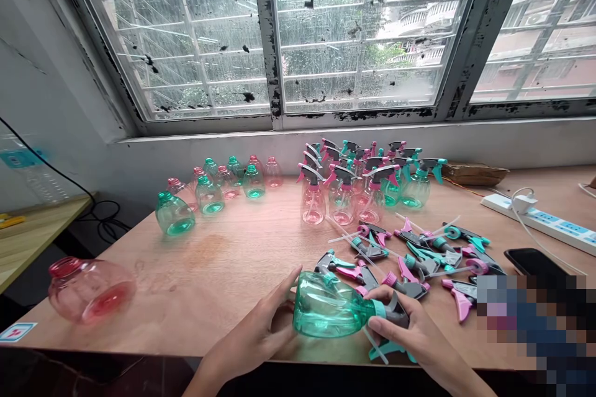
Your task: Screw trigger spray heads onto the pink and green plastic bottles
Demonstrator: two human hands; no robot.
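Observation:
A clear green spray bottle [328, 313] lies tilted on its side near the table's front edge, its neck pointing right. My left hand [265, 325] cups its base between thumb and fingers. At the neck, my right hand [407, 325] pinches a grey and teal trigger sprayer [382, 309], which sits on the bottle's mouth. How far it is screwed on cannot be seen. Just below, another teal sprayer [391, 350] with a white tube lies partly under my right hand. Loose pink and teal sprayers [419, 254] are heaped behind my hands.
Spray bottles with heads fitted [344, 198] stand in a group by the wall. Headless green and pink bottles [212, 195] stand at the back left. A pink bottle [93, 291] is at the front left. On the right are a power strip [544, 223] and a black phone [535, 260].

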